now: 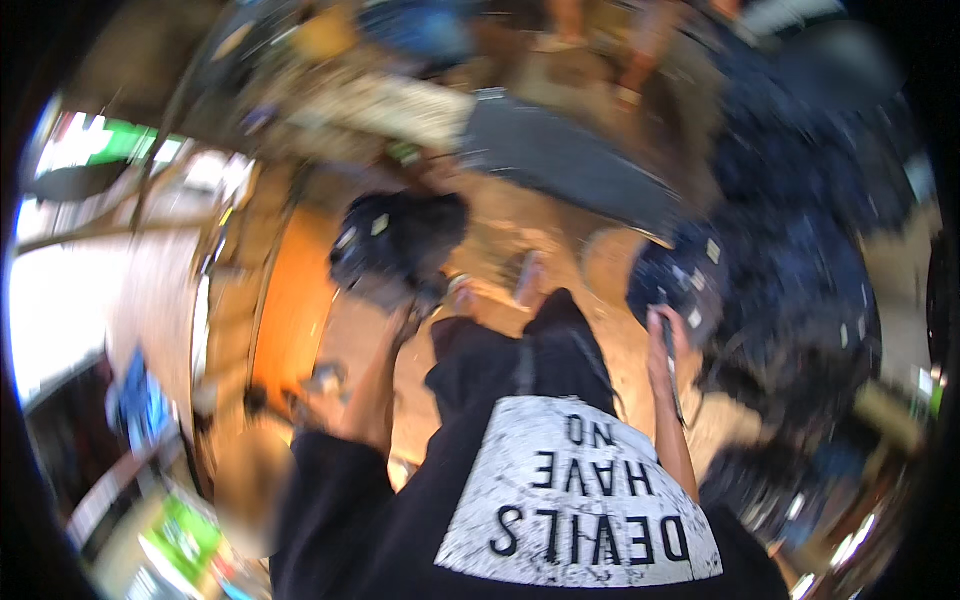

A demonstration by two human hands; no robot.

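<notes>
My left hand is closed on the lower edge of a bundle of black cloth with small pale tags. On the other side, my right hand grips a dark blue cloth bundle, which also carries pale tags. A thin dark strip runs along the right palm and down toward the wrist. Motion blur smears both bundles, and the fingers of the left hand are partly hidden. My feet show between the two bundles on the brown floor.
A large heap of dark blue cloth fills the right side. Ahead lies a long dark grey board or bench. An orange panel stands at the left. Other people's bare legs appear at the far side.
</notes>
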